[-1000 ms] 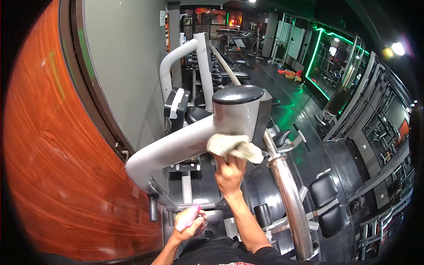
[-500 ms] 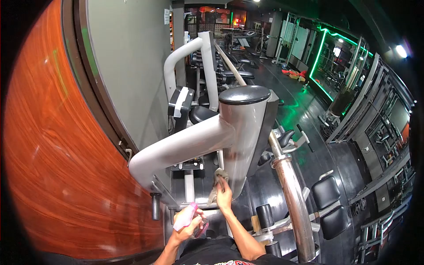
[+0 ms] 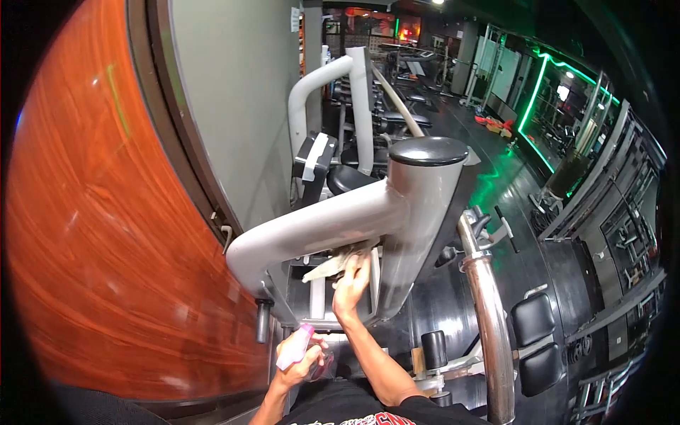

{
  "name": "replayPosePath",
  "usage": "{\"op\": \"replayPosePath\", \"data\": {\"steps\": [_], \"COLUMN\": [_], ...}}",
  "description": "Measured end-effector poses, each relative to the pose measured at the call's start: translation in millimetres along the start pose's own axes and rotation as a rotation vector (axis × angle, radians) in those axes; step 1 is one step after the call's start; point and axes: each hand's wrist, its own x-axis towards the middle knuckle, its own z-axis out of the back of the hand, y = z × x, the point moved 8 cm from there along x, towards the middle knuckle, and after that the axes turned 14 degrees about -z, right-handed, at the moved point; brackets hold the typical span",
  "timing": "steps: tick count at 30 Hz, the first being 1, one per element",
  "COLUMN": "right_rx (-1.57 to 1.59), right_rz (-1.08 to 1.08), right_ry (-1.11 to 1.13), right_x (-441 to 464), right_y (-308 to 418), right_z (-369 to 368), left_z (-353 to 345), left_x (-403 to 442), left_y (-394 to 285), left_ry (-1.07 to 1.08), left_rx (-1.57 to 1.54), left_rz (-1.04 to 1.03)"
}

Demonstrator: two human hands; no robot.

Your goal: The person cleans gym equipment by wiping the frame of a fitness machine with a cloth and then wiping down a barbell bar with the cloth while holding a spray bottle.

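My right hand (image 3: 350, 285) is closed on a light, dirty-looking cloth (image 3: 329, 268) and holds it up against the underside of the grey tube frame (image 3: 322, 221) of a gym machine. Part of the cloth hangs out to the left of the fingers. Low in the view, close to my body, my left hand (image 3: 292, 367) grips a spray bottle (image 3: 297, 344) with a white and pink head. Its see-through body is partly hidden by the fingers. The upright post with a black cap (image 3: 428, 151) rises just right of my right hand.
A glossy wood-grain panel (image 3: 106, 234) and a grey wall stand on the left. To the right are a chrome bar (image 3: 490, 333) and black pads (image 3: 533, 319). Benches, weights and a green-lit mirror fill the room behind.
My right hand has moved up with the cloth, from the side of the post to below the slanted tube. The view has shifted slightly; my left hand still holds the spray bottle.
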Motion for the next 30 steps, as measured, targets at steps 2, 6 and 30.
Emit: {"op": "replayPosePath", "data": {"steps": [2,6,30], "right_rx": [-0.206,-0.296,0.432], "right_rz": [0.091,-0.289,-0.6], "right_ry": [0.081,0.389,0.576], "right_x": [-14,-37,-17], "right_y": [-14,-109,-44], "right_z": [-16,-70,-47], "left_z": [8,22,9], "left_x": [-3,-11,-20], "left_y": [-1,-16,-13], "left_ry": [-0.029,-0.091,-0.063], "left_rx": [0.028,0.101,0.188], "left_rz": [0.001,-0.008,0.009]}}
